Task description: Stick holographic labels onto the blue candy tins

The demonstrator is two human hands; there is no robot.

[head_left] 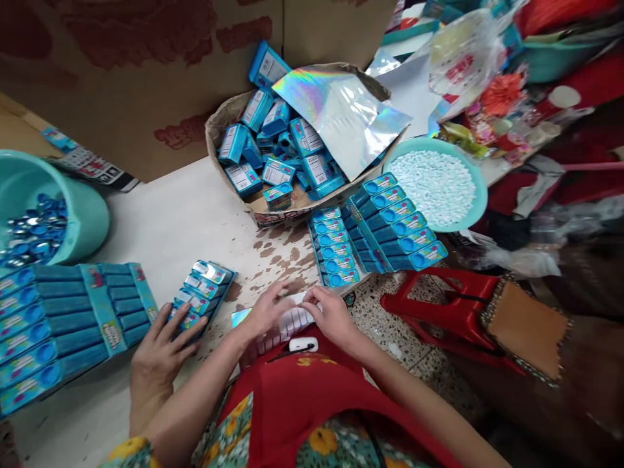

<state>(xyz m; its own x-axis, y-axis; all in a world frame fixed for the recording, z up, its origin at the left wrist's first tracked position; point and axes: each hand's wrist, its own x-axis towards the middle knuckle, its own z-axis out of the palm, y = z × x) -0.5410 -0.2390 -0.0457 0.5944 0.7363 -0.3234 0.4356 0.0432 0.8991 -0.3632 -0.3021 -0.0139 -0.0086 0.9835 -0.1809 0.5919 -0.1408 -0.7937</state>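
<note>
My left hand (270, 313) hovers over a row of small white-faced boxes (292, 320) lying at the table edge against my red apron. Its fingers are slightly blurred but look apart, with nothing seen between them. Close beside it, my right hand (329, 313) is closed in a pinch above the right end of the same row; whatever it pinches is too small to make out. A shiny holographic edge (240, 317) shows at the row's left end. Another person's hand (163, 348) rests with spread fingers on a tray of small blue boxes (207, 283) to the left.
A torn carton (253, 211) holds blue boxes and a holographic sheet (341, 117). Stacked blue trays (385, 224) stand by a basin of white pellets (433, 185). At left are a teal bucket (88, 214) and more trays (73, 318). A red stool (439, 305) stands right.
</note>
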